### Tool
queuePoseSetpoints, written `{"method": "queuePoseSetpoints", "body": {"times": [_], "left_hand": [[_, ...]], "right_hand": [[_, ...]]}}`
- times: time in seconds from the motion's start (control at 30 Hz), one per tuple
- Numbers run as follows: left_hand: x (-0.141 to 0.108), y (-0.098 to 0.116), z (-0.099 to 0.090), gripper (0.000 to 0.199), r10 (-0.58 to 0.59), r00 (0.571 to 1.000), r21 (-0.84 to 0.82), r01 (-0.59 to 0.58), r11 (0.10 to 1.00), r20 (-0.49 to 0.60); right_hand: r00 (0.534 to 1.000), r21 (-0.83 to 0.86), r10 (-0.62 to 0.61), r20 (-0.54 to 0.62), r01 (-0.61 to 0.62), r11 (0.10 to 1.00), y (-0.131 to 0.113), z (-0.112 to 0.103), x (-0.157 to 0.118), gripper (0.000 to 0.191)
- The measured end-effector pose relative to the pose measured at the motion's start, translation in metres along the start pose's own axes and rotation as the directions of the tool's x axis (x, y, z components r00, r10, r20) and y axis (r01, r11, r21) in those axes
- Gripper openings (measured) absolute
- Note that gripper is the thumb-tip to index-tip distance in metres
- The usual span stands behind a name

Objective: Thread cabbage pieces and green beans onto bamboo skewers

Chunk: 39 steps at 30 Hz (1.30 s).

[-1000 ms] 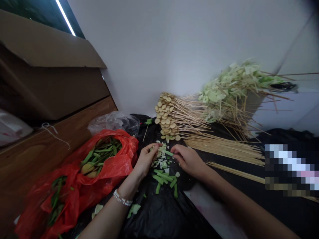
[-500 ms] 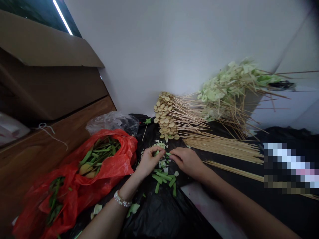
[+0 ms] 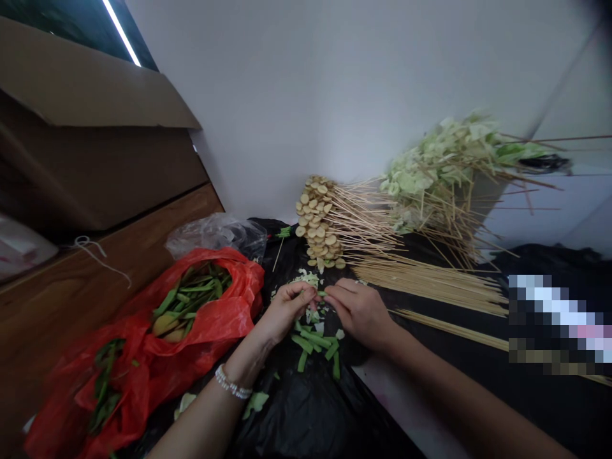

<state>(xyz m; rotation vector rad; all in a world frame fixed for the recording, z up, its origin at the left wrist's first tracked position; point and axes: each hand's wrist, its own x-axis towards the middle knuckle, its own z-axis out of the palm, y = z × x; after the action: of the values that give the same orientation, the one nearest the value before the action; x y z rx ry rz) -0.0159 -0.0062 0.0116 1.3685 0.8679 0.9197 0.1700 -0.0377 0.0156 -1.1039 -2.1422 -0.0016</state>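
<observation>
The left hand, with a white beaded bracelet at its wrist, has its grip pressed together, fingers curled around a small green vegetable piece just above the cut pile. The right hand brings its grip, fingers close together, up beside the same piece; whether it also pinches the piece cannot be determined.

Directly beneath both hands lies a loose pile of cut green stem segments, with pale leaf scraps just beyond. This position keeps the material within immediate reach of either hand. The pile rests on a crumpled black plastic sheet, which protects the surface below.

To the left, an open red plastic bag holds long green stems, its mouth turned toward the hands for access. A clear plastic bag lies behind it.

Farther on, round tan slices on wooden skewers are stacked with their sticks fanned outward, beside a parallel bundle of bare bamboo skewers. Skewered pale green leaves lean near a white wall. A brown cardboard box stands at far left on a wooden worktop.
</observation>
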Motion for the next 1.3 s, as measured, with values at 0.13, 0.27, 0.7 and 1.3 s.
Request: {"method": "queuePoseSetpoints", "body": {"times": [0.13,0.27,0.7,1.3], "left_hand": [[0.001,0.001,-0.001,0.032,-0.002,1.0,-0.076,0.0,0.997,-0.024],[0.006,0.001,-0.007,0.039,0.039,0.97,0.036,-0.031,0.999,-0.242],[0.0,0.003,0.003,0.035,0.046,0.989,0.342,-0.093,0.935,0.143],[0.0,-0.006,0.0,0.022,0.296,0.934,0.838,-0.32,0.443,0.2]], "right_hand": [[0.966,0.265,0.176,-0.187,-0.123,0.956,0.008,-0.004,0.004,0.017],[0.835,0.615,0.511,-0.203,-0.298,0.73,0.019,-0.01,0.011,0.018],[0.794,0.842,0.603,-0.083,-0.268,0.468,0.028,0.004,0.011,0.024],[0.986,-0.435,-0.135,0.099,0.165,0.885,0.016,0.018,-0.002,0.01]]}}
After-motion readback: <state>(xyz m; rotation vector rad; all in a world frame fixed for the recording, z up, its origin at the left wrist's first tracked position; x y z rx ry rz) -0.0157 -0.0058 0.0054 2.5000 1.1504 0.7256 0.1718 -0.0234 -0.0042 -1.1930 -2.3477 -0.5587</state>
